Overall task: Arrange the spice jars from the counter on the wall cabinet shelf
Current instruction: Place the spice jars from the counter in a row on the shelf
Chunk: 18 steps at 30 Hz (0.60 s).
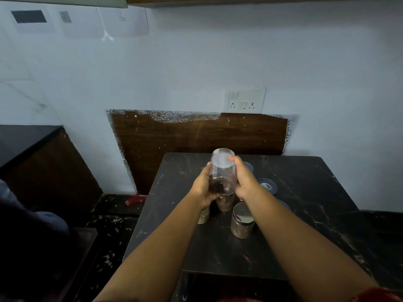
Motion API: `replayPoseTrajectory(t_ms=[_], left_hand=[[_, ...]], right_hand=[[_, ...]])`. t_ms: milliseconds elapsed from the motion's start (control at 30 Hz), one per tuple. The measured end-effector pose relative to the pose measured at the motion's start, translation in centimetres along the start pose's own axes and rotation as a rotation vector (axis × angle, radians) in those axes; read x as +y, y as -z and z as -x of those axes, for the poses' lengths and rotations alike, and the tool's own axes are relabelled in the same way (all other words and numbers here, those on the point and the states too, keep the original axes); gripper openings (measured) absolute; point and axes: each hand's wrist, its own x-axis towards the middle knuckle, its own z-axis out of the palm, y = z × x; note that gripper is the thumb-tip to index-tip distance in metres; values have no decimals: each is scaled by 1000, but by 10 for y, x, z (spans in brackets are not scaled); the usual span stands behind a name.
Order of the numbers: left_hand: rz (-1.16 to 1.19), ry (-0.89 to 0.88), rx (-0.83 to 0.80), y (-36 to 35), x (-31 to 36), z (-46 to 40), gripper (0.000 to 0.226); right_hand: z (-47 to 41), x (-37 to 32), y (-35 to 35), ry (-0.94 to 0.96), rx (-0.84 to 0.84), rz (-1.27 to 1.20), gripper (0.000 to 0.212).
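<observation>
A tall clear spice jar [222, 171] with dark contents at its bottom is held tilted above the black marble counter [305, 225]. My left hand [204, 188] grips its lower left side and my right hand [244, 178] grips its right side. Under it stand other jars: one with a shiny steel lid [242, 223], one with brownish contents [225, 202] partly hidden by the held jar, and one with greenish contents [204, 216] mostly behind my left wrist. The wall cabinet's underside [239, 0] runs along the top edge; no shelf is visible.
Two dark round lids [267, 185] lie on the counter to the right of the jars. A switch and socket plate [246, 99] sits on the white wall above a brown wooden panel [196, 134]. A lower black counter [26, 140] is at the left.
</observation>
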Motion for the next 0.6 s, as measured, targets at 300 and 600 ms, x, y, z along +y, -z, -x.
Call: replayPoseTrajectory(t_ms=[300,600], left_hand=[[-240,-222,-201,4,69,-25,83],[-244,-373,-80,27,137,-72,59]], right_hand=[[-23,-32,-48,95,-90,-53,55],[-47,-65,-104,271,-48,-37,29]])
